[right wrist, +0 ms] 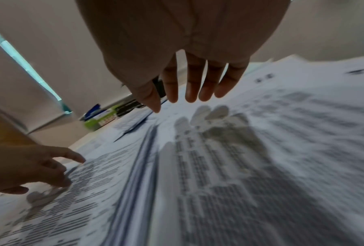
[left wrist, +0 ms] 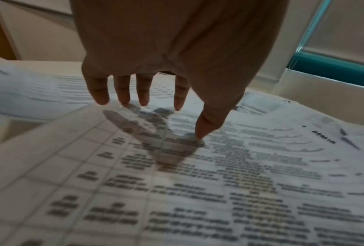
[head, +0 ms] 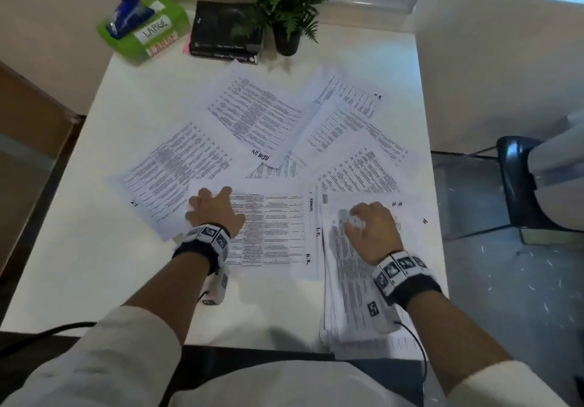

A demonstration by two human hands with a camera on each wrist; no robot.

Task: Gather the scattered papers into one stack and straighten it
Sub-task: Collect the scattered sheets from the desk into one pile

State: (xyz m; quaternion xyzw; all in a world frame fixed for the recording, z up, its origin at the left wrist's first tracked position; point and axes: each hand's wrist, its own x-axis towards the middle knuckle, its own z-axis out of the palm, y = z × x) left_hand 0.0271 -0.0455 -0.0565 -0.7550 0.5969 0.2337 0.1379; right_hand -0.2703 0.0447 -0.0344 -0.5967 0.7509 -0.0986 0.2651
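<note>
Printed white papers lie scattered over the white table. A thick stack sits at the front right and overhangs the table's near edge. My right hand hovers just above the stack, fingers straight and spread, holding nothing. A sheet with a printed grid lies in front of me. My left hand is spread over the left end of that sheet, its thumb tip touching the page. More loose sheets fan out across the middle and far right.
At the back stand a green box labelled LARGE, black books and a potted plant. A dark chair stands right of the table. A cable runs along the near left edge.
</note>
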